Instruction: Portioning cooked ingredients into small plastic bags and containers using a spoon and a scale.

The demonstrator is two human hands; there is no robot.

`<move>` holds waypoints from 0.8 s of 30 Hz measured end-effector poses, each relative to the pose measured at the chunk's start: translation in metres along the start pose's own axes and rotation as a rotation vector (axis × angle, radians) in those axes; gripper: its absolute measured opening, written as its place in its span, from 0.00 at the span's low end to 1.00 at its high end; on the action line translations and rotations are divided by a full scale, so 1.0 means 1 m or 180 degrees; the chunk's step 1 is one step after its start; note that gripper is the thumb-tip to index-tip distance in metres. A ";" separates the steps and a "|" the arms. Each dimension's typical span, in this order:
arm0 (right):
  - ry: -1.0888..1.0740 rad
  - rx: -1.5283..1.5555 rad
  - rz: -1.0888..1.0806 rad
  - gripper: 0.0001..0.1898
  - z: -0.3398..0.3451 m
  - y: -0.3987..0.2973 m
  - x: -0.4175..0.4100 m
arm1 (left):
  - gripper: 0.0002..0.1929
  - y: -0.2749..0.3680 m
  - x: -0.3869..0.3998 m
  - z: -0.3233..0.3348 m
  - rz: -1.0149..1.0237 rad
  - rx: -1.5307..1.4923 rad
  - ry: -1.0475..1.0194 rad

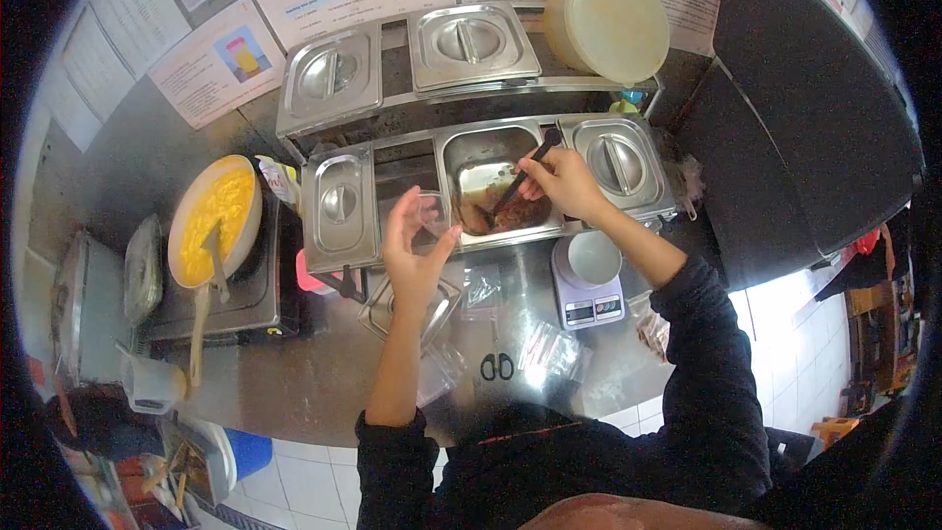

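Observation:
My right hand [563,180] grips the handle of a black spoon [521,175], whose lower end is down in an uncovered steel food pan [489,134]. Dark reddish-brown food [524,216] in oily liquid lies at the bottom of that pan. My left hand [419,243] is beside the pan's left edge, palm up, with its fingers around a small clear plastic bag [436,215]. Below my right forearm a white bowl [595,259] rests on a lilac kitchen scale [589,305].
Lidded steel pans [340,202] flank the uncovered one. At left, a frying pan of scrambled egg [221,210] with a spatula sits over a stove [254,294]. Scissors [497,366], plastic bags [556,353] and a steel lid [441,309] lie on the counter [316,390]. A round tub [618,26] stands behind.

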State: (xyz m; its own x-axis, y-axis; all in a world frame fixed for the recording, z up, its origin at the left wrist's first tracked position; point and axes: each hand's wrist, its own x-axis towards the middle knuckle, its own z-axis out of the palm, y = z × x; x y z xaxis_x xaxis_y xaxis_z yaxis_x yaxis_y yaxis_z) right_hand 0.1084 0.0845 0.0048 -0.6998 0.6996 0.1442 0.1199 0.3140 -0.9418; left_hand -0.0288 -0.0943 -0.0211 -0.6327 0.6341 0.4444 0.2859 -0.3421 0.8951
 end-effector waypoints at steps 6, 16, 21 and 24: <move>-0.0035 0.0325 0.0143 0.13 0.005 0.009 0.000 | 0.30 0.000 -0.005 -0.005 -0.0160 -0.0223 0.0088; 0.0085 -0.2436 -0.0713 0.09 -0.002 -0.010 0.012 | 0.28 0.007 0.015 0.010 -0.0015 -0.0380 -0.0090; -0.1279 -0.3189 -0.0934 0.12 0.086 -0.055 0.030 | 0.20 -0.007 0.030 -0.057 0.0191 0.0621 0.0083; 0.0221 -0.3569 -0.2034 0.14 0.065 0.035 0.056 | 0.19 0.004 0.024 0.012 0.0233 -0.0128 -0.1213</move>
State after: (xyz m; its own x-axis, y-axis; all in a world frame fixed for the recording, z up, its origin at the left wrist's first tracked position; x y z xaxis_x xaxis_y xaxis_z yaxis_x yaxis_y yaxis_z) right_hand 0.0275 0.0927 -0.0396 -0.8180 0.2477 0.5191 0.3251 0.9437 0.0619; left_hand -0.0339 -0.0718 -0.0065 -0.2968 0.8166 0.4952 0.2871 -0.4182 0.8618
